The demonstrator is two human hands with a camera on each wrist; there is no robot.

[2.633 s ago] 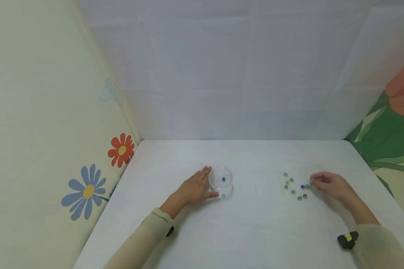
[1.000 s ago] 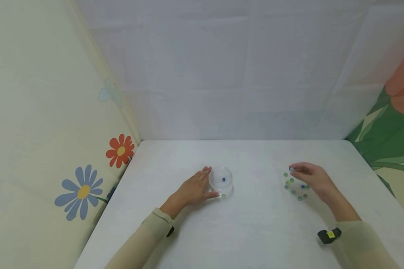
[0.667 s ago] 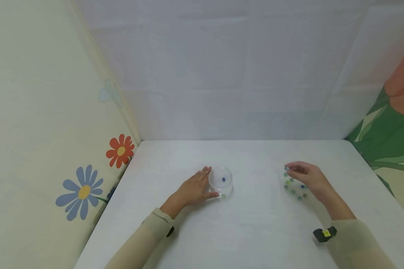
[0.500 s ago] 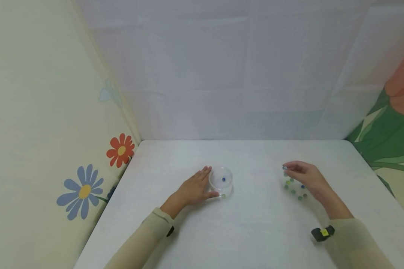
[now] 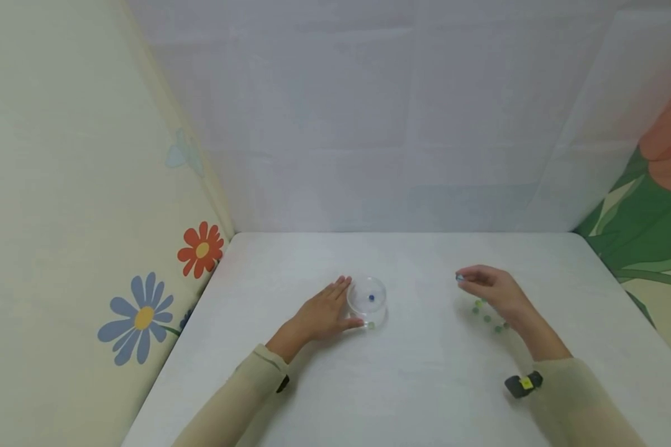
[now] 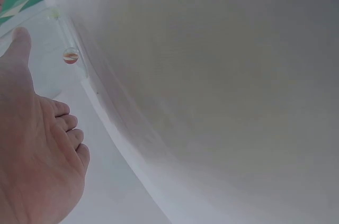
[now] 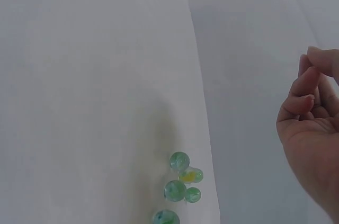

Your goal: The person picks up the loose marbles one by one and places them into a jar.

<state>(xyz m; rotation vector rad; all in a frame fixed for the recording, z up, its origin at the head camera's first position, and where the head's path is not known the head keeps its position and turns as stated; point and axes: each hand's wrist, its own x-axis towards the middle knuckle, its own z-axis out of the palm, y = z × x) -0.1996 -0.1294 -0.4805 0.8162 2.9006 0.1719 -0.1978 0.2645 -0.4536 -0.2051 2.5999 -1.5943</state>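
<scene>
My left hand (image 5: 321,313) lies against the left side of a clear round bowl (image 5: 384,304), its fingers straight along the far side and its thumb at the near side. Inside the bowl's outline shows a blue marble (image 5: 371,298), and a pale green marble (image 5: 371,325) appears by the thumb tip. In the left wrist view, a marble with an orange streak (image 6: 71,55) shows near the bowl's edge. My right hand (image 5: 494,290) pinches a bluish marble (image 5: 460,278) between thumb and fingertips, raised over the table; the right wrist view hides it behind the fingers.
Several greenish marbles (image 5: 487,319) lie on the white table (image 5: 414,385) below my right hand, partly covered by it in the head view. A white sheet (image 5: 369,124) hangs behind the table. Flower-patterned cloth (image 5: 145,316) stands at the left side.
My right hand has picked up the bluish marble from the right end of the group and carried it left over the other marbles. The left hand and bowl have stayed put.
</scene>
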